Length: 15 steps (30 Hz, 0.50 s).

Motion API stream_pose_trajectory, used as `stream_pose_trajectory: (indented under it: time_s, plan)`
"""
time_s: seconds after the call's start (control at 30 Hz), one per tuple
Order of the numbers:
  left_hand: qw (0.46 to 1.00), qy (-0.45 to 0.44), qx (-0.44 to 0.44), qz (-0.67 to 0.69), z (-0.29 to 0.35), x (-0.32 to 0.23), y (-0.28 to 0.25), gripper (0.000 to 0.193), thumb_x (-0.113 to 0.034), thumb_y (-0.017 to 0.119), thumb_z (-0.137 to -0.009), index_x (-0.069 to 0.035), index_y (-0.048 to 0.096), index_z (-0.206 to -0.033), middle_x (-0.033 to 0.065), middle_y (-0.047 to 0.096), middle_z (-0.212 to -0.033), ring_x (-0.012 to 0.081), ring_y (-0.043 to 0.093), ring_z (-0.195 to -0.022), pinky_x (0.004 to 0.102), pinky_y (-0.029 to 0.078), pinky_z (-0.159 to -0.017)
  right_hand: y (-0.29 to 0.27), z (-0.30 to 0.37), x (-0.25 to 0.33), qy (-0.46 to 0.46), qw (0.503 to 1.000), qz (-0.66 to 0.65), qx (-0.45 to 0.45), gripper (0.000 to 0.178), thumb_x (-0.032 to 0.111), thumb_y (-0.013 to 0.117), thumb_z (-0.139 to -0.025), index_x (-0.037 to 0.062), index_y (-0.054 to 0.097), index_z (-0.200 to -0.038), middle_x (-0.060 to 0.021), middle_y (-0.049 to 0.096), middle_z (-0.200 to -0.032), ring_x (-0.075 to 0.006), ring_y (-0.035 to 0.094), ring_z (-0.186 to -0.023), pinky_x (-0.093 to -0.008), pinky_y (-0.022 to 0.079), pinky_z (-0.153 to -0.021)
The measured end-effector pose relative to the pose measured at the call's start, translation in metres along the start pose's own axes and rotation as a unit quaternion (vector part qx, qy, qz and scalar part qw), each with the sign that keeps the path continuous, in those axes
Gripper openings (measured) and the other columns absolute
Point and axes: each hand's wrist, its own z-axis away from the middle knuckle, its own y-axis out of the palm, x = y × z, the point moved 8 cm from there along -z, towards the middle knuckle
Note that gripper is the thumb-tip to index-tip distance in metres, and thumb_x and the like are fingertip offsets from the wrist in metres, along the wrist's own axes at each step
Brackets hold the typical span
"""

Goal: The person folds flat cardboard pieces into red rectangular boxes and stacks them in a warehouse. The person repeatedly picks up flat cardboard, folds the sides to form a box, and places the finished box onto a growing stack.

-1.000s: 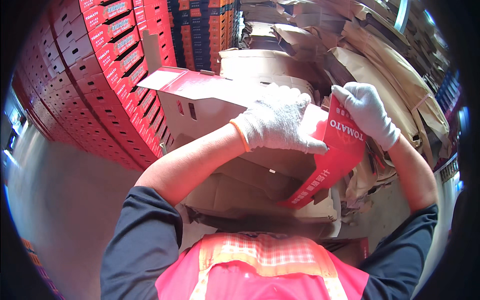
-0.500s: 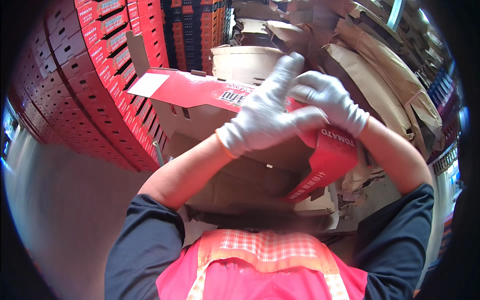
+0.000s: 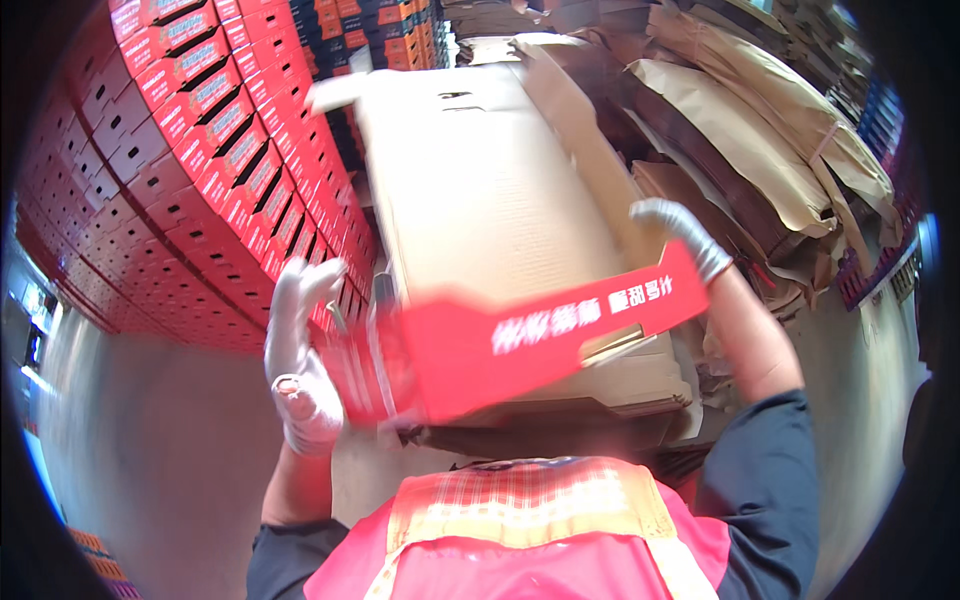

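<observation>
A partly folded cardboard carton (image 3: 540,335), red and printed outside and plain brown inside, lies in front of me with its near red wall facing me. My left hand (image 3: 305,365), in a pale grey glove, is upright beside the carton's blurred left end, fingers apart and palm toward the red panel. Whether it touches the panel, I cannot tell. My right hand (image 3: 685,235), gloved alike, grips the carton's near right corner, its fingers over the brown inner side of the right wall. The right fingertips are partly blurred.
Tall stacks of red cartons (image 3: 215,130) rise at the left. Dark and orange cartons (image 3: 375,30) stand at the back. Brown paper-wrapped bundles (image 3: 740,140) lie at the right. Flattened cardboard (image 3: 640,385) is piled under the carton, and grey floor (image 3: 190,430) shows at the left.
My hands have parted from close together over the carton's far side. The left went down and left, the right lower and nearer. The carton has turned, its red wall now facing me.
</observation>
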Motion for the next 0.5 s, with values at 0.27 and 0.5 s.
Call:
stream_pose_trajectory:
  time_s: [0.27, 0.5]
  plan:
    - [0.893, 0.215, 0.31, -0.246, -0.033, -0.017, 0.195, 0.085, -0.034, 0.085, -0.06, 0.001, 0.055, -0.132, 0.027, 0.054, -0.131, 0.0444, 0.054, -0.116, 0.0478, 0.047, -0.098, -0.045, -0.011, -0.09, -0.192, 0.968, 0.069, -0.144, 0.025, 0.019, 0.057, -0.099, 0.002, 0.066, -0.115, -0.0086, 0.071, -0.102, -0.0191, 0.067, -0.087, -0.0345, 0.055, -0.084]
    - [0.963, 0.249, 0.053, -0.087, -0.037, 0.002, 0.228, 0.101, -0.043, 0.087, -0.064, -0.002, 0.043, -0.145, 0.0319, 0.046, -0.141, 0.0478, 0.061, -0.109, 0.0487, 0.049, -0.095, 0.093, 0.103, 0.122, -0.496, 0.843, 0.179, -0.107, 0.021, 0.015, 0.055, -0.101, 0.0036, 0.062, -0.116, -0.0028, 0.066, -0.092, -0.0111, 0.062, -0.081, -0.0249, 0.053, -0.076]
